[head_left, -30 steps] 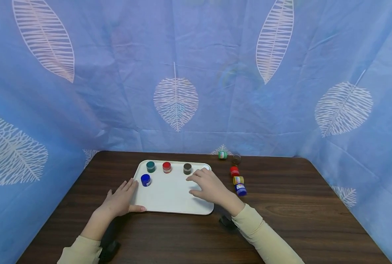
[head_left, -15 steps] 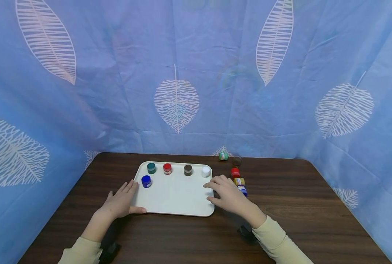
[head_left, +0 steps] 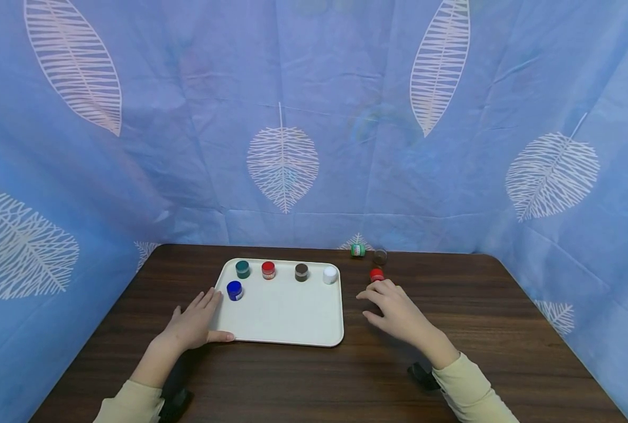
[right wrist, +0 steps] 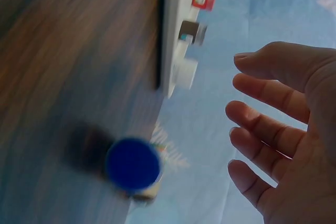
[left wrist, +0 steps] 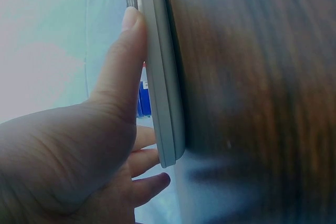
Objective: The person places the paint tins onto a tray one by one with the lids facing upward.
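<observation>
My left hand rests at the left end of a white tray, fingers along its side and thumb on the near rim. In the left wrist view that thumb lies straight along the tray edge. Small paint jars stand on the tray: a dark green jar, a red jar, a dark brown jar and a white jar at the back, a blue jar in front. Right of the tray my right hand hovers, fingers spread and holding nothing. Below it in the right wrist view shows another blue jar.
Off the tray, a green jar lies on its side at the table's back edge beside a brown jar. Another red jar is just beyond my right fingers. A blue leaf-patterned cloth hangs behind the brown wooden table.
My right hand has moved right, from over the tray near the white jar to above the loose jars, now covering the yellow and blue ones. The left hand has stayed put.
</observation>
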Demonstrator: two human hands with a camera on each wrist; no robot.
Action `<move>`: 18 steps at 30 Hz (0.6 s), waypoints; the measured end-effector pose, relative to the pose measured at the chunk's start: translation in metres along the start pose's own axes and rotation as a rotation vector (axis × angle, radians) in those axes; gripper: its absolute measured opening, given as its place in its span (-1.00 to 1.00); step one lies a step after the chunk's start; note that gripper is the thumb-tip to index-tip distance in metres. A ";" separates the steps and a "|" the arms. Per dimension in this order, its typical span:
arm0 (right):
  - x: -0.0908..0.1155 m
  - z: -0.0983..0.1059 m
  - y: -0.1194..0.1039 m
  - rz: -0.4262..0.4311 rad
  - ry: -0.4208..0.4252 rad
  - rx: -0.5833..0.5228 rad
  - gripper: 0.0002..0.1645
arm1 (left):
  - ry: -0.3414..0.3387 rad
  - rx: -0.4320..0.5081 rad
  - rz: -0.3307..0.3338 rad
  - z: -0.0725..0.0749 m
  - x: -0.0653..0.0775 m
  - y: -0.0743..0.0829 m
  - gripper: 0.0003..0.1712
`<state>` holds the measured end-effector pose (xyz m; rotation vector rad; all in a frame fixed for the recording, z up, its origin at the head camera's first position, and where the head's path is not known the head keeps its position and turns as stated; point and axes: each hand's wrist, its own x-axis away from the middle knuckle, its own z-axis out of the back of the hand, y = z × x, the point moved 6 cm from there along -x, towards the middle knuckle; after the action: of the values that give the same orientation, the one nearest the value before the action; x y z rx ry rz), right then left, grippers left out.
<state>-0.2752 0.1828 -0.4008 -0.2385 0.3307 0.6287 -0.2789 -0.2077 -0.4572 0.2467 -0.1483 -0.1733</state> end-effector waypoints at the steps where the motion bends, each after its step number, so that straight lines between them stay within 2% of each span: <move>1: 0.002 0.000 0.004 -0.009 0.001 -0.001 -0.63 | -0.001 -0.003 0.000 0.000 0.000 0.000 0.36; 11: 0.013 -0.001 0.037 -0.060 -0.019 -0.013 -0.65 | 0.001 0.004 0.002 0.001 -0.001 0.001 0.36; 18: 0.015 -0.006 0.047 -0.044 -0.018 -0.033 -0.47 | -0.009 0.007 0.010 -0.001 0.000 0.001 0.35</move>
<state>-0.2935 0.2260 -0.4176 -0.2708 0.2970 0.5931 -0.2787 -0.2069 -0.4578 0.2524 -0.1588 -0.1642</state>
